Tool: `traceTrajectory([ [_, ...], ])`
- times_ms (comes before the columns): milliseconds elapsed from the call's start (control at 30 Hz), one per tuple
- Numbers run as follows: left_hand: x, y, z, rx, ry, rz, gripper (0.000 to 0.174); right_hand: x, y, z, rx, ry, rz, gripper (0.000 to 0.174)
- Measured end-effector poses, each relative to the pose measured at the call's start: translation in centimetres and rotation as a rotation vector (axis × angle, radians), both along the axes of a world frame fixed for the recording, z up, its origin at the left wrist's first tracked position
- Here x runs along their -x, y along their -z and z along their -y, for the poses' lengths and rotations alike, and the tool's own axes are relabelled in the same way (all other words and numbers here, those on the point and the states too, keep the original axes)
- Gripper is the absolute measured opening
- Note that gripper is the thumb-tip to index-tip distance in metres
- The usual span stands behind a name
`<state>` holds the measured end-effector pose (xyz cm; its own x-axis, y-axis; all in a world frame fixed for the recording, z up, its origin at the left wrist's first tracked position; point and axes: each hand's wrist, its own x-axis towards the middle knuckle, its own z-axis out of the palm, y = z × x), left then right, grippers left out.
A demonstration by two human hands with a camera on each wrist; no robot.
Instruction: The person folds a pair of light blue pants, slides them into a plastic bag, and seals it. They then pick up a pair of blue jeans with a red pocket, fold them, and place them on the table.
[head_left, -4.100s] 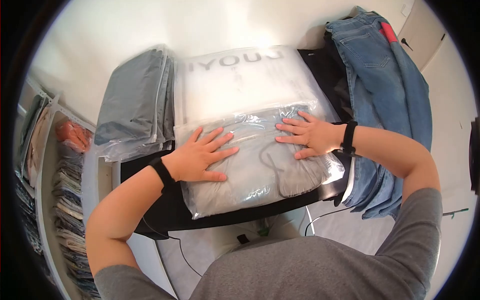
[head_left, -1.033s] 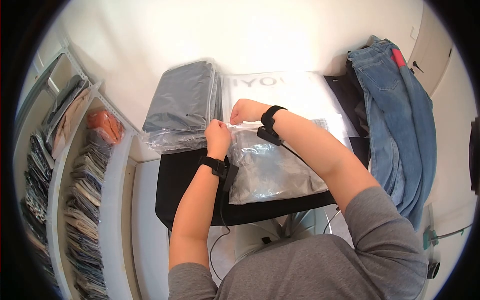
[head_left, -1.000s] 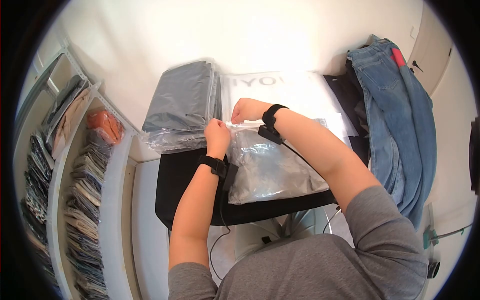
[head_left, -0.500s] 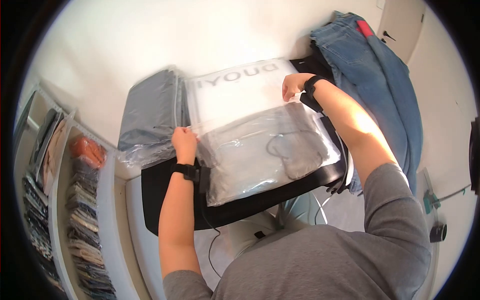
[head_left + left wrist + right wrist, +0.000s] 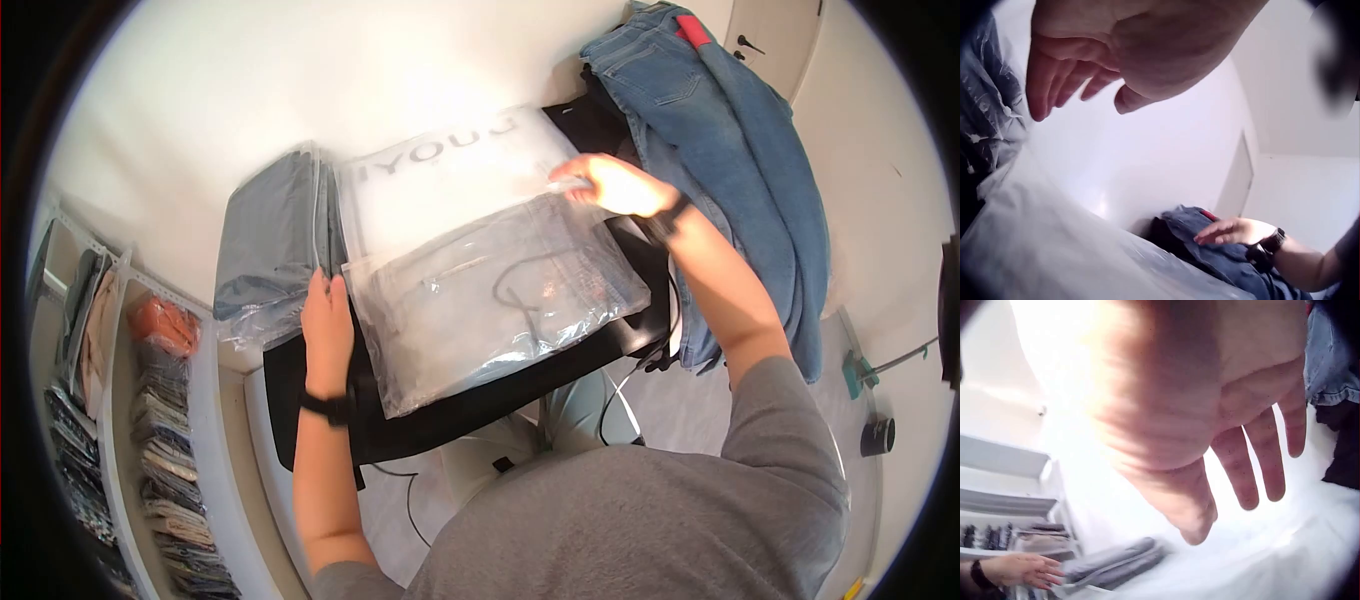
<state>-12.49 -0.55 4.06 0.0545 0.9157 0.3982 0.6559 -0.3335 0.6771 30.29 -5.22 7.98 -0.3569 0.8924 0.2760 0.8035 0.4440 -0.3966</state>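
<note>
A clear plastic bag (image 5: 480, 310) with a folded light grey garment and a drawstring inside lies on the black-topped table (image 5: 440, 430). My left hand (image 5: 327, 325) is off the bag's upper left corner, fingers loosely extended; the left wrist view shows nothing between its fingers and thumb. By the upper right corner is my right hand (image 5: 615, 185), its fingers (image 5: 1266, 462) spread and extended in the right wrist view, also holding nothing. Behind the grey garment's bag lies a frosted white bag (image 5: 440, 185) with large printed letters.
Dark grey bagged garments (image 5: 270, 240) are stacked left of the bags. Blue jeans (image 5: 710, 170) lie along the right side, over black cloth. Shelves (image 5: 200, 400) packed with folded clothes stand at far left, and a cable (image 5: 410, 500) hangs below the table.
Both hands pinched the bag's top edge near its left corner; the right then travelled along it to the right corner. Now both hands have let go, fingers extended.
</note>
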Motion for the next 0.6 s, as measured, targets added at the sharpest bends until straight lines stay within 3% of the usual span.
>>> traceTrajectory([
  [67, -0.6, -1.8, 6.6, -0.051, 0.216, 0.014, 0.035, 2.2, -0.8, 5.9, -0.041, -0.076, 0.003, 0.031],
  [100, 0.5, -0.9, 8.2, -0.148, 0.348, -0.177, 0.039, 3.3, -1.0, 8.7, -0.029, -0.083, 0.032, 0.031],
  [167, 0.6, -0.7, 11.3, -0.108, 0.499, -0.377, 0.047, 4.3, 0.5, 12.7, 0.134, 0.029, 0.058, 0.034],
  [267, 0.4, 1.1, 12.8, -0.009, 0.52, -0.436, 0.06, 5.3, 2.8, 15.3, 0.116, 0.077, 0.154, 0.043],
  [333, -0.1, 2.1, 12.8, -0.001, 0.491, -0.437, 0.07, 5.7, 4.9, 15.7, 0.185, 0.212, -0.066, 0.055],
  [500, -0.5, 3.8, 11.8, -0.045, 0.447, -0.497, 0.07, 5.1, 8.8, 15.4, 0.091, 0.225, -0.16, 0.07],
  [600, -0.2, 4.1, 11.1, -0.092, 0.462, -0.53, 0.067, 4.7, 10.1, 15.2, 0.03, 0.356, -0.379, 0.076],
])
